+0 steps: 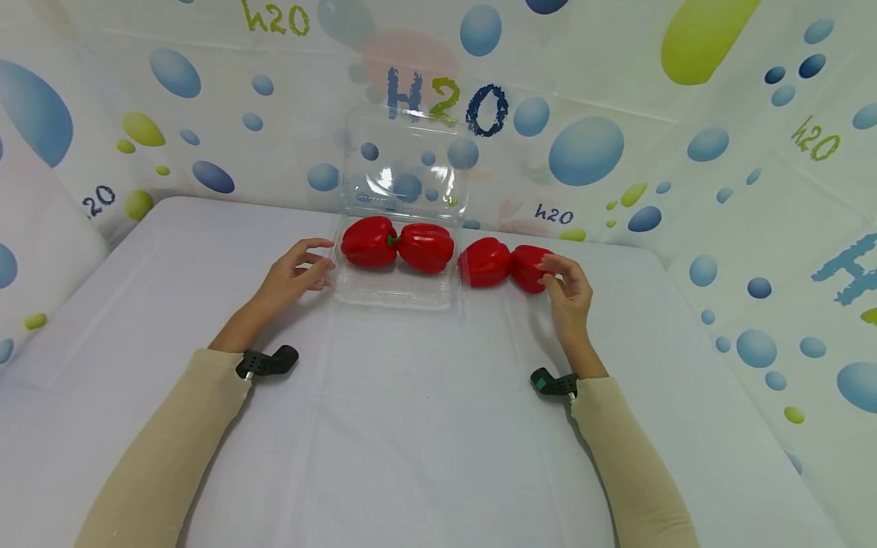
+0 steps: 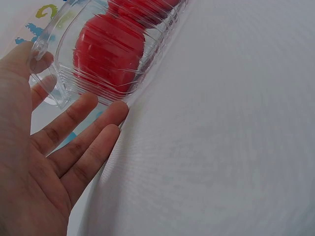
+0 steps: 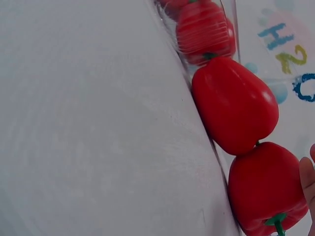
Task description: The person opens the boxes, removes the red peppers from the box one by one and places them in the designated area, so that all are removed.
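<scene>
In the head view, my left hand [image 1: 291, 272] is at the left end of a clear plastic clamshell container [image 1: 393, 297]. The left wrist view shows spread fingers [image 2: 81, 152] touching its end wall, with the thumb and a fingertip seen through the rim. Inside the container, two red bell peppers [image 1: 370, 242] [image 1: 426, 247] lie end to end. Two more red peppers lie on the table to its right, the inner one [image 1: 485, 262] close to the container wall. My right hand [image 1: 570, 295] has bent fingertips against the right side of the outer pepper [image 3: 266, 184], whose green stem [image 3: 278, 221] shows.
The container's hinged lid [image 1: 404, 164] stands raised against the back sheet [image 1: 603, 91], which is printed with blue and green drops. A white cloth [image 1: 411, 426] covers the table. Each wrist wears a black camera mount [image 1: 269, 361].
</scene>
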`<action>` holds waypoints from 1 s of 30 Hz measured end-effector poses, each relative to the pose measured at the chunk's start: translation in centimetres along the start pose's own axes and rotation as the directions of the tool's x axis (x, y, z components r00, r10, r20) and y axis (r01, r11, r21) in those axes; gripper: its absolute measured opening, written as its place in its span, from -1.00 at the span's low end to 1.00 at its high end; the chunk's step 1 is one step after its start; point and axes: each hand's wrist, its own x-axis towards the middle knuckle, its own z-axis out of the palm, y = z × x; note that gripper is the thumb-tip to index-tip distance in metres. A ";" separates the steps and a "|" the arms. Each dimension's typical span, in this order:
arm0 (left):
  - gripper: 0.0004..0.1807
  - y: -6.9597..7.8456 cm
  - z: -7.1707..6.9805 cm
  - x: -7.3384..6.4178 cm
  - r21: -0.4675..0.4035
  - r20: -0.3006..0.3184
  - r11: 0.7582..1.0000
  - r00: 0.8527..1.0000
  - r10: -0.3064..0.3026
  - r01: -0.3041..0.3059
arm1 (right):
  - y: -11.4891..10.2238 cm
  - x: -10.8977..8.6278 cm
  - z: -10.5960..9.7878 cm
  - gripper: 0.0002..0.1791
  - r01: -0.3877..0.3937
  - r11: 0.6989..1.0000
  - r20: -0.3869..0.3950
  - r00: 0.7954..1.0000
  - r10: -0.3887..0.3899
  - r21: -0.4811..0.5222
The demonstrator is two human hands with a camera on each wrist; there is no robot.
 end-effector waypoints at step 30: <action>-0.50 -0.1 -0.1 -0.2 -0.039 -0.004 0.999 1.000 0.025 -0.025 | -0.8 -0.2 2.2 -0.70 0.029 0.998 0.090 0.995 -0.034 0.049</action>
